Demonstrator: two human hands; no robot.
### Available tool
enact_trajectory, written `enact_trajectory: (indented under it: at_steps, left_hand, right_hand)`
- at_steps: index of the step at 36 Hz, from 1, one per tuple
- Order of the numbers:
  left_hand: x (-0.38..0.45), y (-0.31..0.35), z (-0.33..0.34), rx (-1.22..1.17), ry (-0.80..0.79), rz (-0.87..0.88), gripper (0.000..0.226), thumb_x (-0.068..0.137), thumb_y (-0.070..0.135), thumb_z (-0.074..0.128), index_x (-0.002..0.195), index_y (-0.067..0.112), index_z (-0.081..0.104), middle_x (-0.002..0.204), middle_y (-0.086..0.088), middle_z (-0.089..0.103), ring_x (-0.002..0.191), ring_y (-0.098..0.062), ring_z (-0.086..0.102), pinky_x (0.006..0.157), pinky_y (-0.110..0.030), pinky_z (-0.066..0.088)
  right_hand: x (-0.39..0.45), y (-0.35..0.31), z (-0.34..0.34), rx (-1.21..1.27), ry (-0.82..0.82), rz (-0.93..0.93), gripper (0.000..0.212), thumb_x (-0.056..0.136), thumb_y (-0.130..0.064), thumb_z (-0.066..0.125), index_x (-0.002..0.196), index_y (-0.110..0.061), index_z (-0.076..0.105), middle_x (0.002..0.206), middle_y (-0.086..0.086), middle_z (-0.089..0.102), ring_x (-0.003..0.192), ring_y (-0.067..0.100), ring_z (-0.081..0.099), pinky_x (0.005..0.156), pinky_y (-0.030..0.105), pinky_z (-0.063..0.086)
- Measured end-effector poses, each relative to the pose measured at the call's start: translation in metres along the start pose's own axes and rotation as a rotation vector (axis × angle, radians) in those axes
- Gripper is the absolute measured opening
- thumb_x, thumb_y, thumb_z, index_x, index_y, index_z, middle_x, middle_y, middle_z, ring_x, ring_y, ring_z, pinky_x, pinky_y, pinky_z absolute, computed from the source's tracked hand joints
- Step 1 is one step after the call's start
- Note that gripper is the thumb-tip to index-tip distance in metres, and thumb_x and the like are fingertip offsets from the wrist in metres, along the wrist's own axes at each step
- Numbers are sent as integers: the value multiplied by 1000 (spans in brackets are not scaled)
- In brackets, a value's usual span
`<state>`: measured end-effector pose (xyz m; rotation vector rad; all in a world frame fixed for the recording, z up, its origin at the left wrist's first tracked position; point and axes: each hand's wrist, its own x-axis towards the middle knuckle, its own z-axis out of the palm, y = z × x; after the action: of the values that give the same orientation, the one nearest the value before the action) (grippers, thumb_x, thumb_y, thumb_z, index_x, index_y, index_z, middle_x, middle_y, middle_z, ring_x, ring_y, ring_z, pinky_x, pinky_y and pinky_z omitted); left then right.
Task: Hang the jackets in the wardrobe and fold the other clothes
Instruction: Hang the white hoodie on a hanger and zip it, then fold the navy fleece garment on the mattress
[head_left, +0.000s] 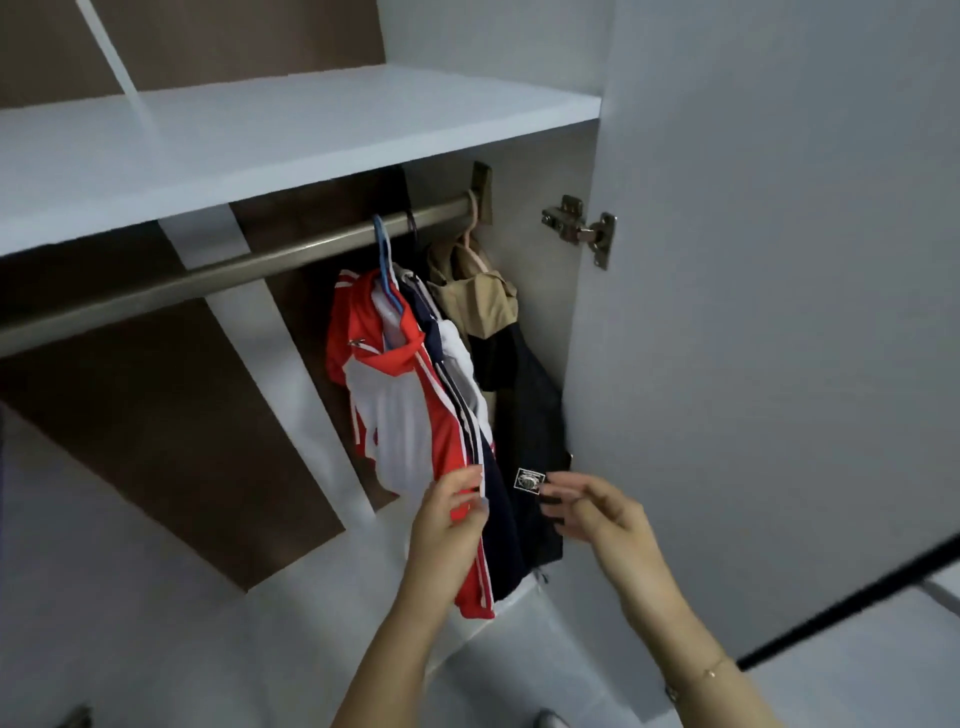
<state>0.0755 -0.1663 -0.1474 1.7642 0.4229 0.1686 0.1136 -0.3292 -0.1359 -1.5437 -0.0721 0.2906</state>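
Observation:
A red and white jacket (387, 395) hangs on a blue hanger (383, 249) from the metal rail (218, 270) inside the wardrobe. To its right hangs a beige and dark navy jacket (524, 395) on a pale hanger (470, 228). My left hand (449, 519) pinches the red jacket's front zip edge near the hem. My right hand (597, 509) hovers with loosely bent fingers just beside the dark jacket's small badge (529, 479), holding nothing that I can see.
A white shelf (260, 150) runs above the rail. The open wardrobe door (779, 312) stands close on the right, with a metal hinge (584, 228). The rail's left stretch is bare. White floor tiles (130, 623) lie below.

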Motion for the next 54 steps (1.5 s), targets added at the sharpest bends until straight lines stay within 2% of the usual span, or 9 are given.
enact_trajectory:
  at_steps: [2,6,17,25,29,33,38,42,54]
  left_hand:
    - [-24,6,-2,-70,-113,-11,28,99,9,53,106,35,61,102,23,67,91,16,60,69,-3,45]
    - [-68,13,11,-196,-297,-38,24,99,2,49,113,16,63,104,2,70,92,-4,67,77,-14,51]
    - [-179,42,128,-183,-865,-35,24,97,2,52,107,19,66,107,-2,71,97,-8,67,90,-27,51]
    - [-287,54,232,-80,-1248,39,27,95,0,53,105,22,66,94,9,74,88,-1,68,75,-14,51]
    - [-373,56,289,5,-1491,113,26,95,3,55,108,23,66,99,13,74,94,-1,67,79,-14,51]
    - [-474,50,346,53,-1682,114,26,96,6,54,110,24,66,104,15,73,99,-1,67,81,-14,51]
    - [-588,40,409,63,-1747,36,26,95,6,56,112,22,67,111,6,73,105,-9,66,84,-20,53]
    - [-651,36,456,72,-1755,-34,25,94,2,56,113,16,66,115,-1,71,107,-14,65,84,-21,52]
    - [-714,3,658,235,-1774,-31,26,95,1,55,110,19,66,112,2,70,106,-11,63,86,-23,51]
  right_hand:
    - [-29,2,-7,17,49,-2,33,99,4,40,103,-14,68,100,2,74,90,16,70,77,23,55]
    - [-88,9,-32,45,174,-24,29,99,0,42,107,-11,68,103,0,75,93,17,71,77,24,56]
    - [-274,26,-133,89,689,18,27,99,-1,44,108,-9,69,105,1,74,94,19,71,77,27,55]
    - [-429,41,-208,94,1085,-56,26,99,-7,48,107,-17,70,106,-1,73,94,18,70,72,23,55]
    - [-514,57,-245,171,1266,-75,25,99,-7,48,107,-15,70,107,4,73,94,19,71,72,23,54]
    - [-597,77,-285,261,1406,-66,24,98,-5,48,104,-13,70,103,5,74,91,20,70,81,33,53]
    - [-692,102,-337,313,1493,-40,23,99,-5,48,103,-11,70,100,4,75,88,18,71,73,23,56]
    - [-748,122,-381,334,1553,-10,22,98,-6,49,103,-11,70,101,4,75,87,17,71,74,25,55]
    - [-799,182,-552,383,1671,142,23,99,-4,49,101,-13,70,98,-1,76,87,14,70,73,25,53]
